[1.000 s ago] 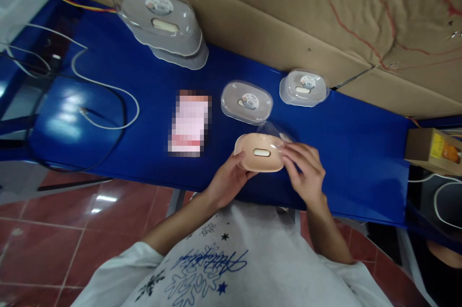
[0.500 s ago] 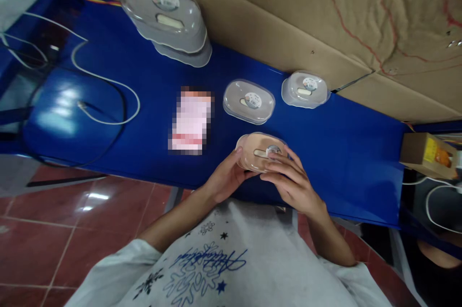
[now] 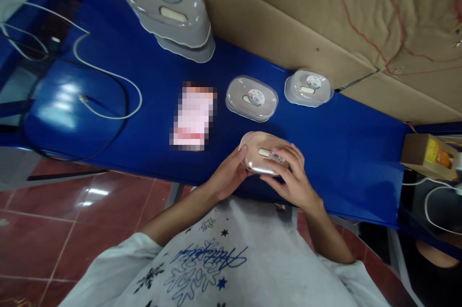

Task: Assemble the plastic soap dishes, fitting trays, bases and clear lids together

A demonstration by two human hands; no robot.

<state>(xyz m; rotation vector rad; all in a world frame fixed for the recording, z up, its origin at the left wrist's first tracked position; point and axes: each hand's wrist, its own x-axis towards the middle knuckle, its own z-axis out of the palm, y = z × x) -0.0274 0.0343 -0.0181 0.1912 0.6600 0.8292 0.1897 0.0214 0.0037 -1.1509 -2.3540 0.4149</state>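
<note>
Close to my body, over the near edge of the blue table, I hold an oval peach plastic container with a clear lid and a cream oblong piece on top. My left hand grips its left end, thumb on the upper rim and fingers underneath. From the right, my right hand wraps the other end, its fingertips over the round label, which they partly cover. Just beyond lies a grey oval container with a clear lid and a label. A smaller grey container stands farther right against the cardboard.
Large grey lidded containers are stacked at the back left. A blurred pink and white rectangle lies on the blue table. White cable loops at left. Cardboard walls the back; a small carton stands right.
The peach container has tilted slightly, and its lid and base line up more closely at the left end. My right fingers have shifted over the label. The view has moved a little.
</note>
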